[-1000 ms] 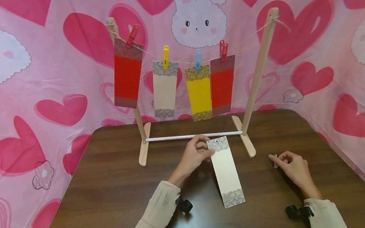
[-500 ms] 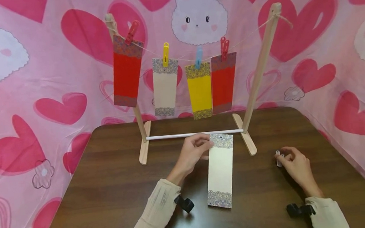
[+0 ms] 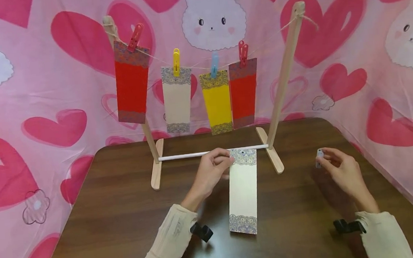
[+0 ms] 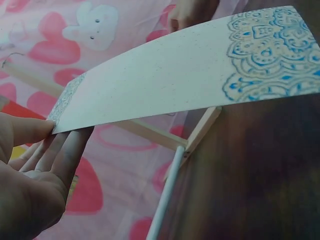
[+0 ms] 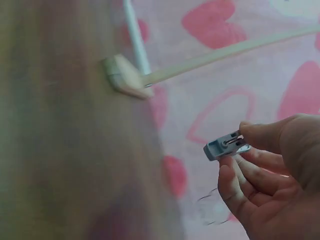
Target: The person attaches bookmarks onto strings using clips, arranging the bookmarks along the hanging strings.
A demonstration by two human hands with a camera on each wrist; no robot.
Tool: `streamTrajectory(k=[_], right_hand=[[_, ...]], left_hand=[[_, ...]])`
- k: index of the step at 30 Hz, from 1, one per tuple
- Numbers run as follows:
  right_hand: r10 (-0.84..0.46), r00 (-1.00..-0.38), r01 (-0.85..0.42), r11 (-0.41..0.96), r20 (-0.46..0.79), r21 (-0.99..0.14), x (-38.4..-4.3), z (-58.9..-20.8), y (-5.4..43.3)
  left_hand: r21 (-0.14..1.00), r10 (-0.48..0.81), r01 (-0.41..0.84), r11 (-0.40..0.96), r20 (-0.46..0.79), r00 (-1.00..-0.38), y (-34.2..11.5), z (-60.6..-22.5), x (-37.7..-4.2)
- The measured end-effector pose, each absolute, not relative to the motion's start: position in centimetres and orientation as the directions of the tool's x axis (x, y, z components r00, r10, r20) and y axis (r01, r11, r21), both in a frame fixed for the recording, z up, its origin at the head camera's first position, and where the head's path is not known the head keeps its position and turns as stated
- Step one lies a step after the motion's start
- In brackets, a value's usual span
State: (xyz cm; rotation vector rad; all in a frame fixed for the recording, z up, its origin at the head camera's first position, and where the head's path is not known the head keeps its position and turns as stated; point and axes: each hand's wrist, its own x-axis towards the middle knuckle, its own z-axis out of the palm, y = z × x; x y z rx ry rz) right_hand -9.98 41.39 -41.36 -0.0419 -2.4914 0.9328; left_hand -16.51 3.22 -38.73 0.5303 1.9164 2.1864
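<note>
My left hand [image 3: 210,175] pinches a white card [image 3: 243,191] near its upper left corner, between thumb and fingers. Lace-patterned bands cross both ends of the card, which hangs down over the table. Off to the right, my right hand [image 3: 344,170] holds a small pale clothespin [image 5: 225,145] between thumb and fingers, above the table. On the string of the wooden rack hang a red card [image 3: 132,86], a white lace-edged card [image 3: 177,101], a yellow card [image 3: 217,104] and a second red card [image 3: 243,95]. Red, yellow and blue clothespins grip them.
The rack has two slanted posts, the right post [image 3: 286,74] and the left post [image 3: 151,143], on wooden feet. A white rod [image 3: 183,156] joins the feet. Everything stands on a brown table [image 3: 126,216]. Behind is a pink heart-patterned cloth [image 3: 92,113].
The lower end of the white card has swung left, so it hangs straighter. My right hand has lifted with the clothespin and moved away from me. The head view has shifted slightly.
</note>
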Motion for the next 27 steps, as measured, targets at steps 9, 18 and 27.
streamTrajectory(k=[9, 18, 27], right_hand=[[0.076, -0.831, -0.320, 0.744, 0.551, -0.586, -10.4, -36.5, 41.2], [0.007, -0.837, -0.335, 0.784, 0.547, -0.522, -10.1, -31.2, 40.7], [-0.028, -0.868, -0.308, 0.814, 0.496, -0.493, -9.9, -26.2, 38.9]], left_hand=[[0.979, 0.362, 0.163, -0.120, 0.196, -0.911, 3.9, -36.9, -16.7], [0.959, 0.355, 0.257, -0.123, 0.284, -0.891, 4.3, -34.6, -17.3], [0.925, 0.317, 0.364, -0.106, 0.378, -0.870, 4.9, -32.1, -17.8]])
